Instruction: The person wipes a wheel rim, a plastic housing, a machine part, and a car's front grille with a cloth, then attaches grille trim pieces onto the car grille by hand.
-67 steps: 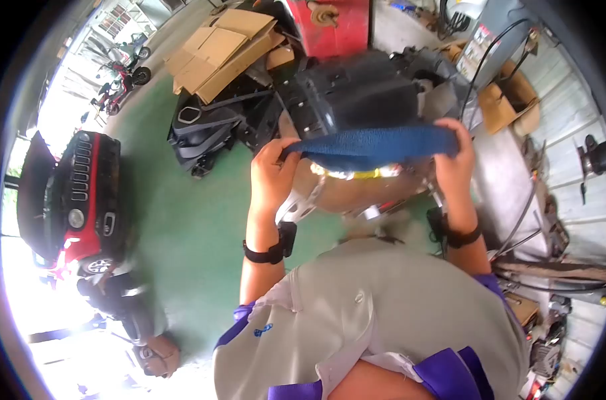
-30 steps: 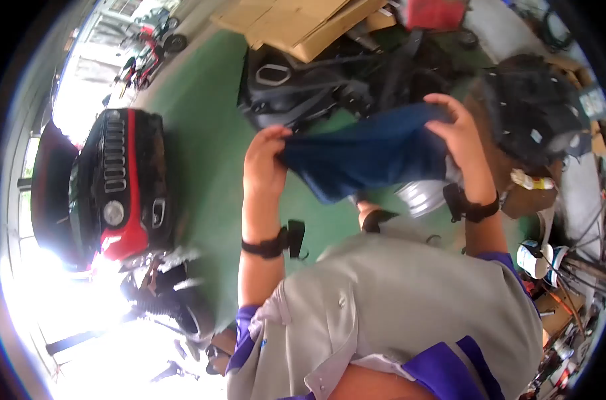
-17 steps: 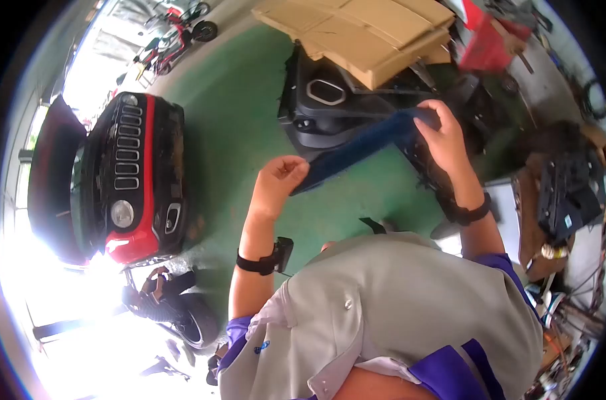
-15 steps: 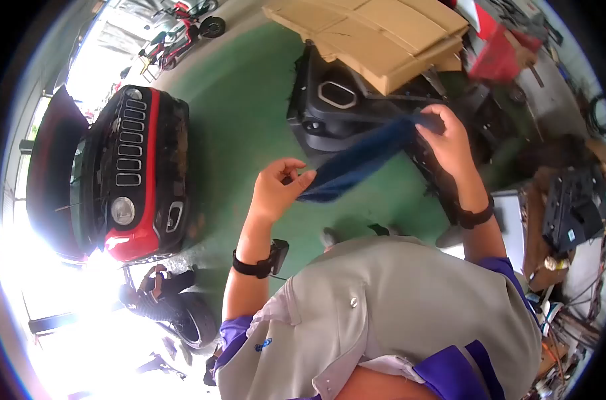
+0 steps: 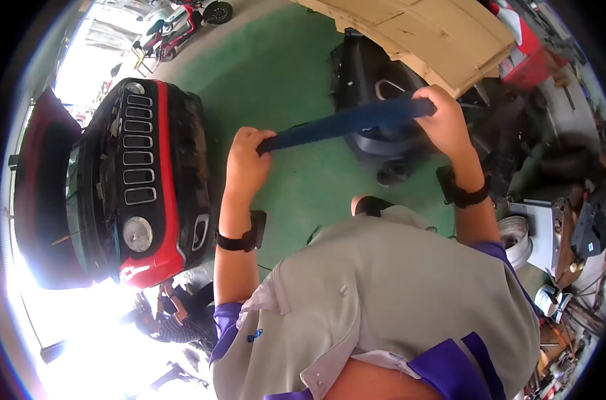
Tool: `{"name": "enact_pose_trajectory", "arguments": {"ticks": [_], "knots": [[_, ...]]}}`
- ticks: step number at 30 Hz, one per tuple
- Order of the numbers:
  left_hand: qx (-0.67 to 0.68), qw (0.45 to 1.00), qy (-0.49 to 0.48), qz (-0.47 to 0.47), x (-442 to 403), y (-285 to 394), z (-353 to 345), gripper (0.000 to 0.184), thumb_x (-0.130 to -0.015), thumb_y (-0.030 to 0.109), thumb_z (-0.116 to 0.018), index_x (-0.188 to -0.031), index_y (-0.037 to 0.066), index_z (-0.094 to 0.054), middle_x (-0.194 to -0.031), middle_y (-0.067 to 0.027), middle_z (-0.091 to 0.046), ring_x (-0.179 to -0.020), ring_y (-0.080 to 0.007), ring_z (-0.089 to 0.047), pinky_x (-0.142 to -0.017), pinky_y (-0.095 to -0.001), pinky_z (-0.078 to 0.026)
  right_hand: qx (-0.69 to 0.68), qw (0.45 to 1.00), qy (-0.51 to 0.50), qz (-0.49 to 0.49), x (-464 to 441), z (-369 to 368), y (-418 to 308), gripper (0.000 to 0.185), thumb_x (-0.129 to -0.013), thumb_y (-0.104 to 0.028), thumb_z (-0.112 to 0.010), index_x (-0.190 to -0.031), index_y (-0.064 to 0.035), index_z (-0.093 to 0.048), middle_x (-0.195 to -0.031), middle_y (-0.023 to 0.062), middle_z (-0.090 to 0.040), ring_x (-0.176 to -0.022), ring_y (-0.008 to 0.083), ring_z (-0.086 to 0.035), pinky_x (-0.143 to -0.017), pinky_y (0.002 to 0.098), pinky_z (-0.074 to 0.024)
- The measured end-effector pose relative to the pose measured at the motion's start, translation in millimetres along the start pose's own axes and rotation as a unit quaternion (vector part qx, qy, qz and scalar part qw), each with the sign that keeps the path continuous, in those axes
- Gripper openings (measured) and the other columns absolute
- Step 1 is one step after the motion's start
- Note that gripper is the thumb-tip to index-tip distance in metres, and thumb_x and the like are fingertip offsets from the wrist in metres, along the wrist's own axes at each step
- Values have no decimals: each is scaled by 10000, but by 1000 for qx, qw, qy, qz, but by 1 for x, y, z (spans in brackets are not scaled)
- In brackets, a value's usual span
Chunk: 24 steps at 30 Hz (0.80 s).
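Observation:
A dark blue cloth is stretched in a narrow band between my two hands, above the green floor. My left hand is closed around its left end. The other end is pinched between the thumb and fingers of my right hand, which is a little higher in the view. Beyond the cloth lies a black plastic car part, like a bumper, partly hidden by the cloth and my right hand.
To the left stands a black and red car with its hood up. A person crouches near it. Flattened cardboard lies at the top. A wheel rim and clutter line the right side. A red motorbike stands far back.
The cloth has gone from hanging loosely to being pulled taut and nearly level. Both hands have risen and my left hand has moved left. The view has turned, shifting the car part and cardboard right.

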<state>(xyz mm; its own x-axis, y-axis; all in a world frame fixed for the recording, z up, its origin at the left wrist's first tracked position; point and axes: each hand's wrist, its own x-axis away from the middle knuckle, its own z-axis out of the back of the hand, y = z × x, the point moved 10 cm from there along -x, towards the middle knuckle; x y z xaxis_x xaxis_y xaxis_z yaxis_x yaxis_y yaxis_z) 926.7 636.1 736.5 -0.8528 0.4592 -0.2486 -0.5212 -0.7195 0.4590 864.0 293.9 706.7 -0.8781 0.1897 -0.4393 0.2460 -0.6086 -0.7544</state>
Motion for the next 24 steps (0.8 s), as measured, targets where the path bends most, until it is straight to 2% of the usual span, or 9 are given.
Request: {"name": "enact_pose_trajectory", "arguments": {"ticks": [5,8,11,14,15,18,19,22,24], "knots": [[-27,999,-20,19,-19,-122,30,332,-721,-98,-578,-1023,10,-665,-944,-149,-599,-902,-341,-598,-803,-371,-492,-1,998,-39,-39,-75,-119,1,327,-693,17,-721,-1003,-1,-619,-892,145,-620,-795,277,-625,-712,326,-489],[-87,995,1,47,-13,-189,69,278,-798,-85,-549,-1031,9,-670,-968,-141,-631,-819,-280,-650,-749,-334,-511,-62,994,-83,-24,-131,-213,-8,311,-727,-6,-732,-1015,-4,-614,-847,139,-615,-726,257,-615,-663,325,-479],[11,951,-62,301,2,-270,118,243,-894,-47,-508,-1070,12,-665,-1026,-125,-669,-788,-225,-700,-669,-280,-535,-75,983,-164,-18,-181,-303,-48,312,-752,-27,-728,-1046,-31,-623,-826,162,-631,-723,301,-626,-655,348,-480],[316,847,73,420,25,-347,159,258,-951,22,-494,-1183,0,-604,-1021,-156,-684,-784,-241,-722,-589,-255,-549,-100,976,-189,48,-218,-390,-92,313,-761,-47,-726,-1059,-41,-628,-852,186,-649,-752,341,-635,-649,368,-480],[384,814,138,413,28,-366,176,232,-975,46,-473,-1187,43,-568,-1080,-130,-670,-861,-277,-718,-608,-246,-575,-113,972,-195,67,-226,-418,-104,297,-784,-70,-717,-1067,-45,-631,-863,186,-657,-766,370,-630,-640,381,-477],[529,727,285,333,35,-438,223,179,-984,78,-482,-1147,54,-552,-1095,-130,-668,-861,-280,-718,-615,-257,-585,-138,959,-248,12,-238,-507,-134,239,-825,-102,-698,-1055,-63,-647,-779,146,-657,-678,320,-641,-603,368,-472],[520,721,306,340,39,-467,237,142,-988,128,-512,-1114,76,-552,-1033,-100,-672,-768,-239,-710,-565,-244,-554,-182,933,-307,-49,-238,-542,-145,242,-879,-143,-664,-1092,-35,-630,-693,108,-647,-585,222,-640,-556,340,-465],[418,753,313,400,38,-542,276,139,-981,167,-546,-1094,91,-570,-918,-60,-658,-659,-171,-661,-496,-221,-491,-228,907,-330,-124,-237,-633,-159,305,-922,-174,-624,-1159,13,-581,-657,78,-639,-551,134,-619,-519,289,-458],[324,807,267,416,33,-588,299,169,-973,228,-581,-1046,76,-586,-805,-29,-624,-523,-109,-579,-436,-211,-424,-275,880,-326,-206,-247,-689,-174,317,-942,-189,-600,-1165,31,-554,-672,76,-649,-559,132,-621,-517,265,-459]]}}
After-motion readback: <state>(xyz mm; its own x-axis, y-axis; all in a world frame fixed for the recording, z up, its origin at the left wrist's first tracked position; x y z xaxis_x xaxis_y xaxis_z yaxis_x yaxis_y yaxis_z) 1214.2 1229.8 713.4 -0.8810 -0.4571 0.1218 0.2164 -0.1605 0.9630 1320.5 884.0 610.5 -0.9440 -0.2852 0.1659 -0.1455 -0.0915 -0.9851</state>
